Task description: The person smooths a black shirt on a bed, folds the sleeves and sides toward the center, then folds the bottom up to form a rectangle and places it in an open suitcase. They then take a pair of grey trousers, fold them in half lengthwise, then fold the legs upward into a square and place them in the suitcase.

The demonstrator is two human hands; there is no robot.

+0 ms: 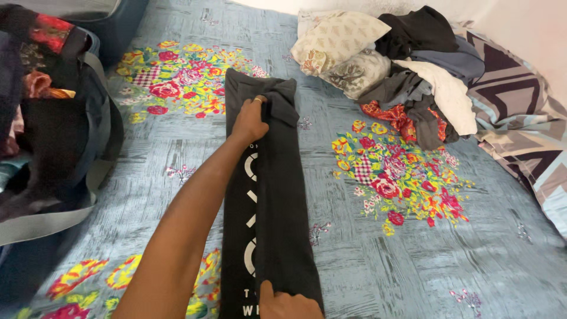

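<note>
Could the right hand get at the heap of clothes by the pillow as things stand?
Probably yes: the right hand is pressing the near end of the dark folded garment, and only bare bedsheet lies between it and the clothes heap.

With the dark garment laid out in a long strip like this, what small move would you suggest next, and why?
Probably fold the far end toward the near end: the dark garment already lies as a narrow strip, with the left hand gripping its far end and the right hand pinning its near end.

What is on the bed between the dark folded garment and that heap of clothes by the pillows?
Only bare bedsheet in the head view: blue-grey fabric between the dark garment and the clothes heap, with printed flowers.
</note>
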